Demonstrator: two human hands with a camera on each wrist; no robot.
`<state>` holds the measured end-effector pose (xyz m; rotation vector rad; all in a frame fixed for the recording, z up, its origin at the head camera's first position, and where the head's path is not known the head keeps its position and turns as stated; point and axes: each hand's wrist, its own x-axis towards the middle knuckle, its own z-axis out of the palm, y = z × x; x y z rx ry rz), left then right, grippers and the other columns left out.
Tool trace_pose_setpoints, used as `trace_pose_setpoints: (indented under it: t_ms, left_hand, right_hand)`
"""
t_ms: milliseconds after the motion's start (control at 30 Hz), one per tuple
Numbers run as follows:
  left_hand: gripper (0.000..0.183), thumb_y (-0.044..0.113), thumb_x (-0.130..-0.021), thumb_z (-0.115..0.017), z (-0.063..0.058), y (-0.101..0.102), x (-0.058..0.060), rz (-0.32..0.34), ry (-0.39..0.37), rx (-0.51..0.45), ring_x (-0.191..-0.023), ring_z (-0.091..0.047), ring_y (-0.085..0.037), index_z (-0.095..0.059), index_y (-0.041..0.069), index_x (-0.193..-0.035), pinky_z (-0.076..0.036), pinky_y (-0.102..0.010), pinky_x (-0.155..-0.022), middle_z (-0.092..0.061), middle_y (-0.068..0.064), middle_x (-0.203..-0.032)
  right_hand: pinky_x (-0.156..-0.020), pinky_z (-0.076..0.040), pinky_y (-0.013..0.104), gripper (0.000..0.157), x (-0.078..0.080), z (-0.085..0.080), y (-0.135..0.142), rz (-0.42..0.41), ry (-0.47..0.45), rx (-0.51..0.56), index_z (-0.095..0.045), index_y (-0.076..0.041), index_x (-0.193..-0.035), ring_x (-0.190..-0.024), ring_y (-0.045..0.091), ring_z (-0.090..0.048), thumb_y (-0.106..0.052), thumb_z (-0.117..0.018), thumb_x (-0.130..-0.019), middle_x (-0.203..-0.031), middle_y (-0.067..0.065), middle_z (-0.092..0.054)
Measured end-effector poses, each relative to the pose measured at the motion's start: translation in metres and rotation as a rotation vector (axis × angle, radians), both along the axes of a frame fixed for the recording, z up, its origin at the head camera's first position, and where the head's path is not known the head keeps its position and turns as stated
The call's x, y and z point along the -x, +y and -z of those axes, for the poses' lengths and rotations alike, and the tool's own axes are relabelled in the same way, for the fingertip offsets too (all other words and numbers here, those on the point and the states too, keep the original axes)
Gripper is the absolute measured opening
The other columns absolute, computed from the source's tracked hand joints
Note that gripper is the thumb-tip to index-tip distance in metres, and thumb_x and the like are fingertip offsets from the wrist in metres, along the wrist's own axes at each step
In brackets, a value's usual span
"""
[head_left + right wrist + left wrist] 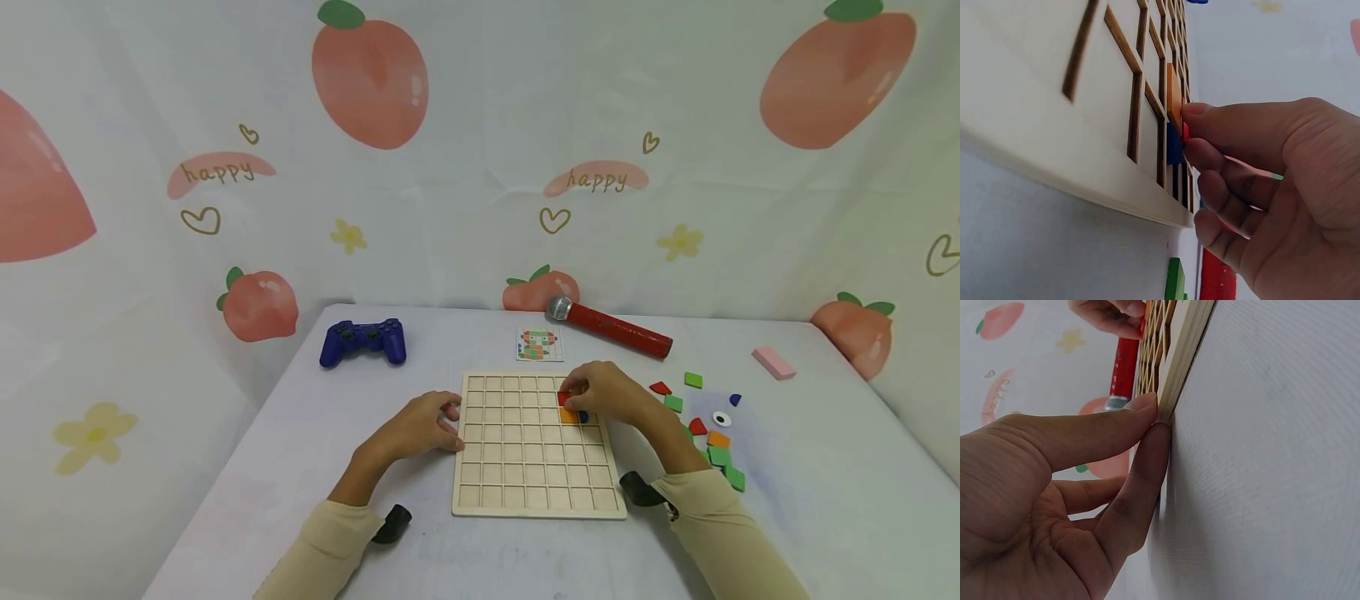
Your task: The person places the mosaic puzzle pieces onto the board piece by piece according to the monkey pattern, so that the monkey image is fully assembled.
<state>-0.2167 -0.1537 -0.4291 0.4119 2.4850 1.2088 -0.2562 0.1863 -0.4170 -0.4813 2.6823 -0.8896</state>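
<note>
A pale wooden grid board (525,454) lies flat on the table. My left hand (422,427) is at its left side, and in the left wrist view the thumb and a fingertip grip the board's edge. Over the upper right cells, my right hand (611,392) pinches a red tile (1185,132) between thumb and index finger, partly hidden by the fingertips. Just below that tile on the board sit an orange tile (569,415) and a dark blue tile (583,417).
Loose pieces lie to the right, including green tiles (719,456), red ones (697,427), and an eye piece (722,419). Behind the board are a pattern card (539,343) and a red microphone (618,329). A blue game controller (363,342) lies back left, a pink block (773,363) back right.
</note>
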Motion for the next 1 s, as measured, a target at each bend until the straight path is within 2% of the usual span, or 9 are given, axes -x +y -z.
trace_pose_setpoints:
  t_ms: [200, 333, 467, 667, 1000]
  left_hand:
    - [0.073, 0.004, -0.082, -0.088, 0.000, 0.001, -0.001, 0.003, 0.001, 0.007, -0.098, -0.071, -0.016, -0.054, -0.010, -0.145, -0.058, -0.034, -0.086, -0.064, -0.009, -0.117]
    - [0.072, 0.004, -0.082, -0.088, 0.000, 0.002, -0.001, 0.006, 0.002, 0.005, -0.098, -0.071, -0.016, -0.054, -0.010, -0.144, -0.058, -0.034, -0.086, -0.064, -0.009, -0.115]
    - [0.071, 0.004, -0.082, -0.088, 0.000, 0.003, -0.002, 0.008, 0.000, -0.003, -0.098, -0.071, -0.016, -0.055, -0.010, -0.143, -0.058, -0.034, -0.086, -0.064, -0.009, -0.115]
    - [0.072, 0.004, -0.083, -0.088, 0.000, 0.002, -0.002, 0.007, 0.005, 0.007, -0.098, -0.071, -0.016, -0.054, -0.010, -0.144, -0.059, -0.035, -0.086, -0.064, -0.009, -0.115]
    - [0.072, 0.003, -0.082, -0.088, -0.002, 0.002, -0.003, 0.010, 0.015, 0.010, -0.099, -0.071, -0.017, -0.054, -0.010, -0.145, -0.059, -0.036, -0.087, -0.064, -0.010, -0.116]
  right_hand:
    - [-0.091, -0.056, 0.043, 0.026, -0.001, 0.002, 0.003, -0.016, 0.009, 0.018, -0.077, -0.002, -0.118, -0.098, 0.021, -0.062, -0.015, -0.078, -0.095, -0.107, 0.006, -0.073]
    - [-0.092, -0.054, 0.042, 0.027, -0.003, 0.003, 0.006, -0.009, 0.002, 0.032, -0.077, -0.005, -0.119, -0.101, 0.022, -0.061, -0.017, -0.079, -0.095, -0.111, 0.005, -0.073]
    - [-0.087, -0.052, 0.038, 0.029, -0.007, 0.002, 0.013, -0.013, 0.009, 0.070, -0.077, -0.006, -0.120, -0.098, 0.020, -0.061, -0.018, -0.080, -0.094, -0.105, 0.002, -0.072]
    - [-0.079, -0.050, 0.034, 0.030, -0.012, -0.002, 0.029, -0.037, 0.073, 0.074, -0.076, -0.003, -0.122, -0.092, 0.018, -0.061, -0.015, -0.078, -0.094, -0.097, 0.000, -0.070]
    - [-0.080, -0.055, 0.032, 0.034, -0.023, -0.009, 0.070, 0.055, 0.118, 0.045, -0.075, -0.005, -0.126, -0.101, 0.023, -0.062, -0.016, -0.078, -0.094, -0.109, 0.005, -0.073]
